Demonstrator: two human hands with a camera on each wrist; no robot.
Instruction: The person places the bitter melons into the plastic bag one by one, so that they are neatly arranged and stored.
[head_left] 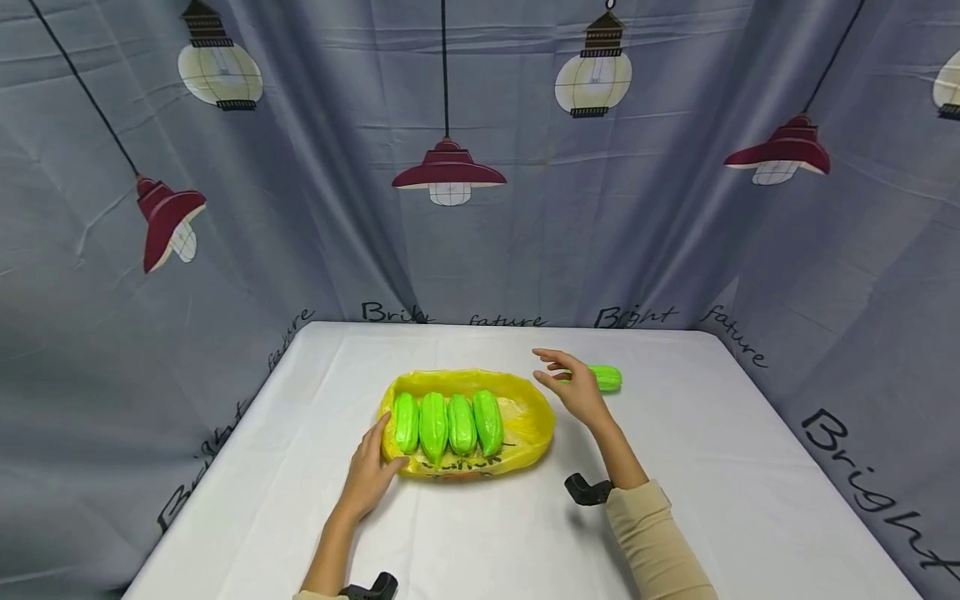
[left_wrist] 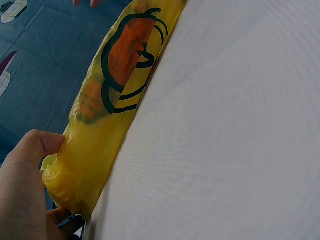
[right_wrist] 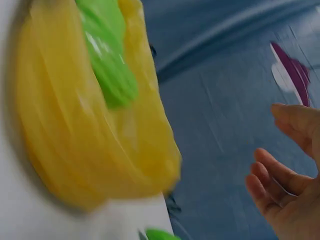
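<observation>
A yellow plastic bag [head_left: 536, 425], its rim rolled open like a bowl, sits on the table. Inside, several glossy green, ridged, elongated vegetable-like pieces [head_left: 433, 427] lie side by side toward the left. My left hand [head_left: 367, 471] grips the left end of the bag; the left wrist view shows the thumb [left_wrist: 42, 144] on its wall, the other fingers partly hidden. My right hand [head_left: 573, 387] is raised beyond the bag's right end, holding nothing, its fingers loosely bent. Another such green piece [head_left: 606, 377] lies just behind that hand, partly covered by it.
A white cloth covers the table [head_left: 750, 492]. Grey-blue curtains [head_left: 517, 250] printed with lamps and lettering hang around its back and sides. Dark wrist devices [head_left: 587, 490] sit on both forearms. The bag's printed side [left_wrist: 127, 60] faces the left wrist camera.
</observation>
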